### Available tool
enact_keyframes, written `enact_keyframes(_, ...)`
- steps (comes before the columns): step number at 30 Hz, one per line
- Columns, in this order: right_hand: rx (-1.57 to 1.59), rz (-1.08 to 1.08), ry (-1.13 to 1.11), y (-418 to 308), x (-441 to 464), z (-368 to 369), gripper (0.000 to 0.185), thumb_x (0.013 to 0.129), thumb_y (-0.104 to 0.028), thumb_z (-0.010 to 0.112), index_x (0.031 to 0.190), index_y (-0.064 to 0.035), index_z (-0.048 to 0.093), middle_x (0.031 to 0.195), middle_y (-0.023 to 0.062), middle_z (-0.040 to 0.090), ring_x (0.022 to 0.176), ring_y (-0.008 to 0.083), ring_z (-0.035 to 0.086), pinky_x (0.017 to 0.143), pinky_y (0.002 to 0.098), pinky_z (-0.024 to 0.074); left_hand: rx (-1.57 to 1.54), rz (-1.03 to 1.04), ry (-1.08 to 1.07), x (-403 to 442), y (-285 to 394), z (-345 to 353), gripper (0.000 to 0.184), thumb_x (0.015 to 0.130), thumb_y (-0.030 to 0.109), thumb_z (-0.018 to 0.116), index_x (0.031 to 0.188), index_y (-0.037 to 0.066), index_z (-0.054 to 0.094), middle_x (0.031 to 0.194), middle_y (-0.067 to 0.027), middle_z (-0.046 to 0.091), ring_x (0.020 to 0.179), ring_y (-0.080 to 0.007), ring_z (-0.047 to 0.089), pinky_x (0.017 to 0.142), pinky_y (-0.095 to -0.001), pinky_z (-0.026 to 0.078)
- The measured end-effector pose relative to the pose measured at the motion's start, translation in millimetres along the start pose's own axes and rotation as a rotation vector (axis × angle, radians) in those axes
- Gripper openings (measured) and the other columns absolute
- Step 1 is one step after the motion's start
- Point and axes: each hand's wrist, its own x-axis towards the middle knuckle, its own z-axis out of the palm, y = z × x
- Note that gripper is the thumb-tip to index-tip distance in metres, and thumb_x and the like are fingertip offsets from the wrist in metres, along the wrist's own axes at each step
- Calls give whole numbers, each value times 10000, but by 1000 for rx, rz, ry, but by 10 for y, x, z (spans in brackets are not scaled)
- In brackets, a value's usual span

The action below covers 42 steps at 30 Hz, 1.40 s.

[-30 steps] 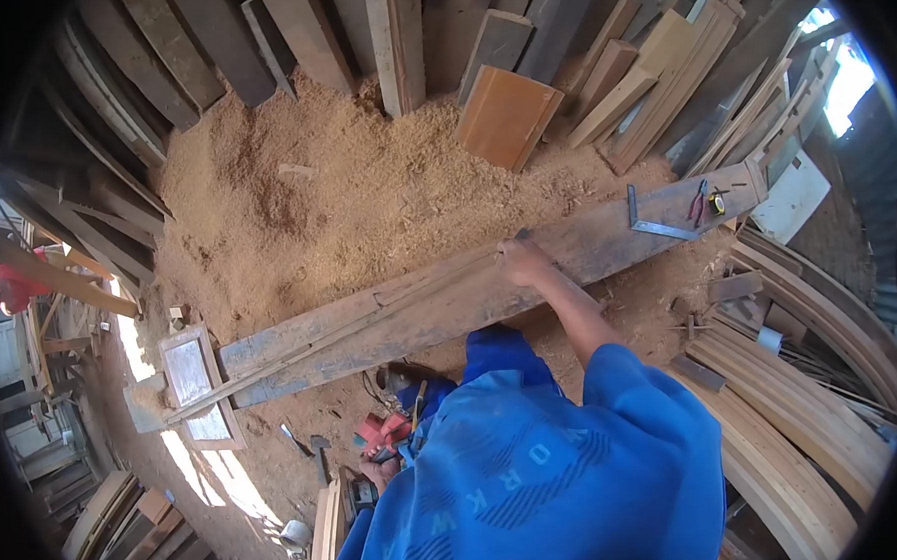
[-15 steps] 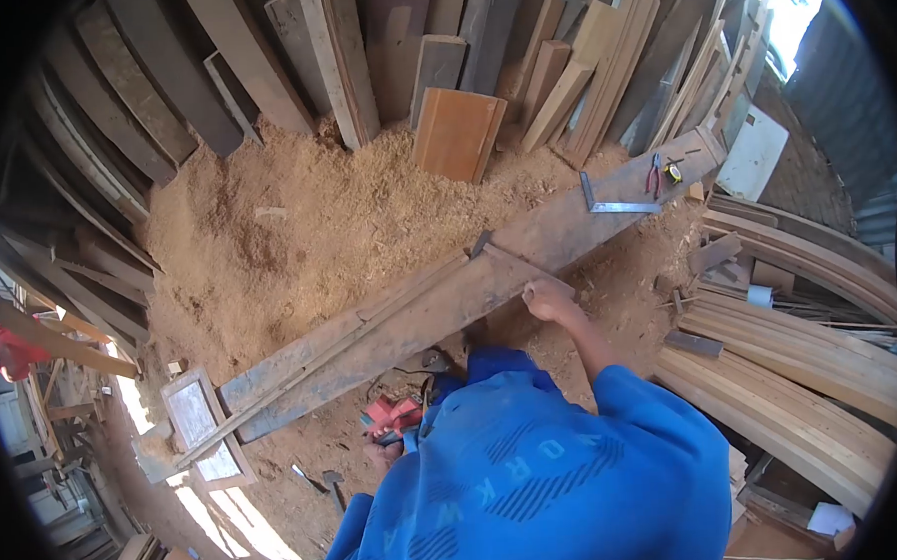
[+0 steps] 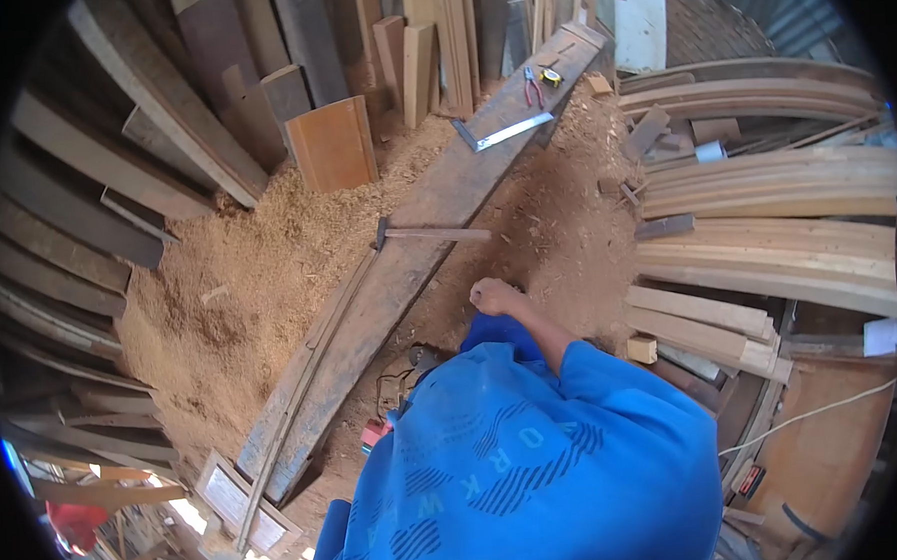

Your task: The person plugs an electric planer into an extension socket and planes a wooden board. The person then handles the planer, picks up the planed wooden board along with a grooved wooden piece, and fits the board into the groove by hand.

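My right hand (image 3: 494, 296) is held in front of my body, curled closed, just below the end of a hammer's handle. Any small thing inside the fingers is hidden. The hammer (image 3: 436, 233) lies across a long wooden plank (image 3: 416, 221), its handle sticking out past the near edge. A thin wood strip (image 3: 299, 402) runs along the plank's left part. My left hand is out of sight behind my blue clothing. Beside my clothing, part of a red power tool (image 3: 375, 433) shows.
On the plank's far end lie a try square (image 3: 502, 132), pliers (image 3: 532, 86) and a tape measure (image 3: 551, 77). Sawdust (image 3: 239, 289) covers the ground behind it. Boards (image 3: 328, 45) lean at the back; stacked timber (image 3: 765, 186) lies right. Someone in red (image 3: 74, 527) is far left.
My right hand has come off the hammer's handle and drawn back toward my body. My view has turned right, and my left hand has dropped out of sight.
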Motion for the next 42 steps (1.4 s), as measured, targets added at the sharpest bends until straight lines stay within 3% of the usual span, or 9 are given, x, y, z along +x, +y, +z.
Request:
enact_keyframes(9, -445, -145, 16, 2539, -346, 465, 233, 871, -222, 617, 871, -66, 790, 958, 180, 755, 883, 368, 729, 778, 487, 580, 215, 12, -88, -139, -553, 759, 267, 990, 314, 547, 887, 68, 560, 778, -51, 595, 721, -242, 589, 692, -416, 508)
enact_keyframes(12, 116, 491, -60, 2725, -876, 4, 221, 861, -220, 649, 865, -55, 796, 891, 169, 760, 778, 316, 743, 696, 451, 582, 261, 30, -100, -187, -845, 952, 266, 988, 314, 544, 888, 68, 560, 785, -54, 596, 733, -247, 590, 704, -419, 508)
enact_keyframes(15, -4, 470, -139, 3559, -891, -68, 220, 860, -228, 670, 877, -53, 802, 856, 175, 756, 729, 298, 740, 658, 432, 576, 280, 50, -90, -356, -1204, 1061, 266, 985, 314, 541, 889, 67, 561, 792, -58, 597, 745, -251, 591, 716, -423, 507)
enact_keyframes(18, -26, 337, -211, 4019, -992, -481, 325, 853, -205, 536, 901, 12, 773, 935, 244, 745, 849, 393, 731, 769, 473, 582, 334, 92, -71, -576, -1538, 1069, 265, 983, 314, 538, 890, 67, 561, 799, -62, 597, 757, -256, 592, 728, -426, 507)
enact_keyframes(21, -192, 229, -13, 4723, -844, -559, 341, 862, -212, 526, 922, 17, 771, 1022, 255, 734, 958, 411, 718, 850, 504, 566, 408, 120, -66, -872, -1991, 1168, 265, 981, 314, 535, 891, 66, 561, 807, -66, 598, 769, -261, 594, 740, -430, 506)
enact_keyframes(28, 242, 470, 214, 4639, -940, -1458, 273, 863, -240, 591, 878, -41, 777, 979, 192, 747, 925, 392, 707, 823, 470, 563, 840, 316, -215, -1089, -2797, 1311, 265, 976, 314, 528, 894, 65, 562, 824, -74, 599, 796, -272, 596, 768, -438, 504)
enact_keyframes(33, -149, 303, 63, 5291, -653, -810, 316, 875, -265, 549, 857, -38, 768, 1036, 184, 747, 940, 369, 710, 858, 449, 568, 934, 547, -234, -720, -3124, 1373, 243, 975, 264, 498, 839, 70, 553, 794, -80, 588, 775, -252, 599, 787, -419, 526)
enact_keyframes(35, -249, 236, -51, 5300, -604, -868, 302, 863, -259, 554, 852, -51, 773, 1079, 163, 748, 982, 348, 707, 862, 446, 570, 482, 25, 39, -869, -3211, 1747, 246, 972, 263, 497, 826, 74, 552, 763, -67, 593, 734, -246, 607, 765, -399, 539)
enact_keyframes(42, -215, 550, -171, 4571, 48, -1511, 369, 836, -258, 596, 1113, -95, 777, 1303, 198, 667, 1252, 397, 605, 1022, 477, 509, 402, -3, -118, -1059, -3135, 1767, 204, 899, 279, 570, 747, 143, 571, 636, -19, 585, 623, -205, 616, 679, -414, 560)
